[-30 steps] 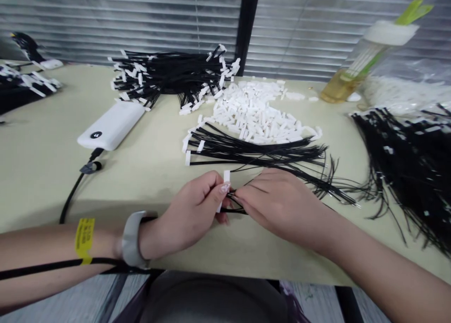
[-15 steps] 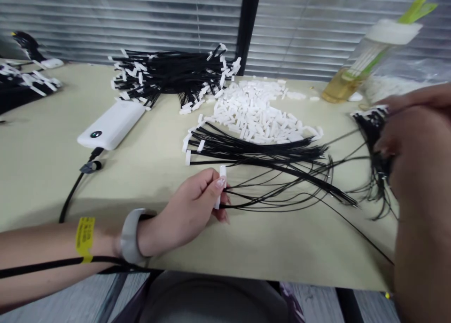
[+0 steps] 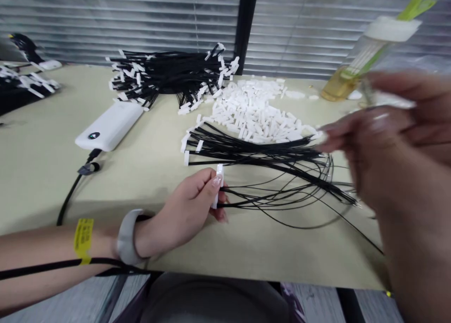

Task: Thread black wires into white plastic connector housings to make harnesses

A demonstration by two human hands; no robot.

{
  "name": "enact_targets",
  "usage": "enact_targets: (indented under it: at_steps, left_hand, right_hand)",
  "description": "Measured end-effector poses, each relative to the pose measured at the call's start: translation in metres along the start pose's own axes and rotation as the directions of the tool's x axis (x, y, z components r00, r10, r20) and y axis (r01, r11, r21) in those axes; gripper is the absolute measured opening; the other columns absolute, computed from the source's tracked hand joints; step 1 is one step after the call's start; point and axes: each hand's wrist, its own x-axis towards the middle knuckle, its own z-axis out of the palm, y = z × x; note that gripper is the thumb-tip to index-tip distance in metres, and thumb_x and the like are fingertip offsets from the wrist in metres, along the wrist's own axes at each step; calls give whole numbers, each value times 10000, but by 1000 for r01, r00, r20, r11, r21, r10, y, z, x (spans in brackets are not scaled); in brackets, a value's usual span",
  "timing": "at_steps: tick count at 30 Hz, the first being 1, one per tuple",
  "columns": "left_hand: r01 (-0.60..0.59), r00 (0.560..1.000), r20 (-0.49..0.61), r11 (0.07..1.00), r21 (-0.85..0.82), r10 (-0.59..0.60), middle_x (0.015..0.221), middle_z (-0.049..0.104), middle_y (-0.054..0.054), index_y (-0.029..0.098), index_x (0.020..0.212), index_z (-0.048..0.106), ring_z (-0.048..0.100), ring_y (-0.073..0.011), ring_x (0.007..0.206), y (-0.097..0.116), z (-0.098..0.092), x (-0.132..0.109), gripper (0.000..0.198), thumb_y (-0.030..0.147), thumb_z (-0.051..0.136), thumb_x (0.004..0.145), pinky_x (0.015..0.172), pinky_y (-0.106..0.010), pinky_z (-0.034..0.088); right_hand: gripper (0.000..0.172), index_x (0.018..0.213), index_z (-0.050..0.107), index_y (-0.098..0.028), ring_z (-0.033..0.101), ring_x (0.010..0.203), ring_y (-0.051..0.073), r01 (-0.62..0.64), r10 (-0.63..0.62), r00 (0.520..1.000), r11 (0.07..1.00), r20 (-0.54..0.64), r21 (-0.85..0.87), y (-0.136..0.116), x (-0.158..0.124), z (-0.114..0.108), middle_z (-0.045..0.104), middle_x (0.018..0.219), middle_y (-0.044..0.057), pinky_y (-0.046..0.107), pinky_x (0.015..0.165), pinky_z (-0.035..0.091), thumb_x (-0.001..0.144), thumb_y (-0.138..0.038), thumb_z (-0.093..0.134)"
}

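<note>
My left hand [image 3: 188, 203] pinches a white plastic connector [image 3: 220, 175] upright above the tabletop. Several thin black wires [image 3: 253, 204] run from the connector to the right in loose loops. Just beyond it lies a bundle of black wires [image 3: 260, 156] with white connectors on their left ends. At the right, close to the camera, is my right hand [image 3: 398, 139], smeared by motion. Its thumb and index finger look pressed together over the wire tips; what they hold is too blurred to make out.
Behind the bundle spreads a pile of loose white connectors [image 3: 257, 111]. A stack of finished-looking black cables [image 3: 172, 71] lies at the back. A white power bank [image 3: 109, 125] with a black cable is on the left. A bottle [image 3: 366, 55] of yellowish liquid stands back right.
My right hand has moved left from the dark wire cluster at the right edge toward the bundle's wire tips. One wire loop now bows lower toward the front. My left hand keeps its hold.
</note>
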Motion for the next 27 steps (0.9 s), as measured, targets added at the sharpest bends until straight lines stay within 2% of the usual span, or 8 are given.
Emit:
enact_targets:
  at_steps: [2, 5, 7, 9, 19, 27]
  left_hand:
    - [1, 1000, 0, 1000, -3, -1, 666, 498, 45, 178, 775, 465, 543, -68, 512, -1, 0, 0, 242, 372, 357, 872, 512, -204, 483]
    - [-9, 1000, -2, 1000, 20, 9, 663, 510, 46, 176, 773, 468, 550, -66, 502, -1, 0, 0, 247, 375, 359, 872, 504, -196, 469]
    - [-11, 1000, 4, 999, 32, 11, 658, 512, 49, 177, 772, 466, 552, -65, 499, -1, 0, 1, 246, 375, 359, 872, 502, -193, 464]
    - [-8, 1000, 11, 999, 49, 8, 652, 510, 51, 179, 770, 465, 549, -64, 497, -1, 0, 0, 249, 377, 356, 873, 500, -190, 463]
    - [-86, 995, 63, 977, 194, 75, 640, 494, 53, 186, 733, 455, 543, -62, 509, 0, -2, 0, 258, 364, 341, 881, 505, -182, 463]
    - [-92, 993, 89, 981, 174, 77, 661, 471, 47, 190, 729, 442, 532, -77, 541, -1, -1, 0, 253, 365, 338, 880, 502, -200, 481]
  right_hand:
    - [257, 1048, 531, -216, 598, 624, 78, 0, 10, 990, 998, 138, -70, -6, -9, 16, 631, 746, -20, 206, 584, 481, 803, -139, 527]
    - [100, 857, 594, -192, 582, 617, 60, 188, -86, 939, 939, 332, -288, -5, -18, 30, 633, 712, -32, 174, 559, 437, 779, -142, 556]
    - [65, 780, 609, -180, 572, 645, 64, 307, -146, 902, 878, 405, -367, 0, -20, 34, 627, 709, -24, 177, 559, 409, 778, -147, 553]
    - [81, 743, 613, -173, 558, 656, 68, 366, -173, 875, 848, 453, -384, 5, -21, 37, 619, 703, -18, 182, 560, 391, 779, -146, 545]
    - [158, 739, 653, -190, 535, 621, 87, 428, -193, 849, 798, 493, -424, 11, -26, 48, 604, 665, -9, 219, 544, 354, 799, -188, 506]
    - [169, 734, 650, -193, 533, 611, 78, 467, -216, 844, 748, 491, -473, 13, -25, 49, 600, 661, -15, 212, 527, 343, 801, -178, 496]
